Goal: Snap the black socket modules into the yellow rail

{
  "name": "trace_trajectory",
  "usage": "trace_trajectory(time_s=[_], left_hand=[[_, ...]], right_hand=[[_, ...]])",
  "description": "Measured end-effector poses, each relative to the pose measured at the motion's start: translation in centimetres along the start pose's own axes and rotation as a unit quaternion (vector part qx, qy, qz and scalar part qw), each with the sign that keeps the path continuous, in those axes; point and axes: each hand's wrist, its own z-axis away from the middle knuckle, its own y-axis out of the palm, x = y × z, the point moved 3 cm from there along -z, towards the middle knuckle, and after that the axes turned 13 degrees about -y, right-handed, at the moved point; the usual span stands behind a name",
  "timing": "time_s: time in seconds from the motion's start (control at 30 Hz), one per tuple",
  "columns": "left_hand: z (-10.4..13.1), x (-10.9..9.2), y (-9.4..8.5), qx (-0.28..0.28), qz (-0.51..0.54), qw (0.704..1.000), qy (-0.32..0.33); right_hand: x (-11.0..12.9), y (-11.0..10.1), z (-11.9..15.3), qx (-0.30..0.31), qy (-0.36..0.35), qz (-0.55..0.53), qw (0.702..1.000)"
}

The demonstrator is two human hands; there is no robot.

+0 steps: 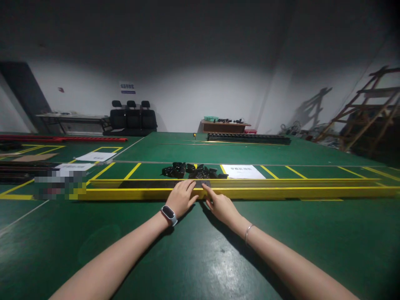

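Note:
A long yellow rail (281, 193) with a channel runs across the green surface in front of me. Dark flat pieces (156, 183) lie along the left part of its channel. My left hand (181, 197), a watch on its wrist, rests over the near edge with fingers stretched onto the dark pieces and thumb apart. With its index finger extended, my right hand (223, 208) touches the right end of the dark row; its other fingers are curled and partly hidden. A heap of small black parts (179, 170) lies just behind the rail.
A white paper sign (243, 171) lies behind the rail. Farther back are a black slatted strip (246, 138) and a yellow-tipped tool (194, 135). Red rails (90, 139) and papers (96, 156) lie left. Black seats (133, 118) and a wooden ladder (362, 108) stand beyond.

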Motion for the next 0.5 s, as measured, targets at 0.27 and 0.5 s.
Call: trace_trajectory(time_s=[0.27, 0.5], left_hand=[[1.30, 0.77, 0.31, 0.020, -0.020, 0.999, 0.027], [1.25, 0.52, 0.57, 0.011, -0.016, 1.000, 0.024]], right_hand=[[0.15, -0.33, 0.02, 0.007, 0.010, 0.028, 1.000], [-0.10, -0.11, -0.52, -0.027, -0.007, -0.064, 0.998]])
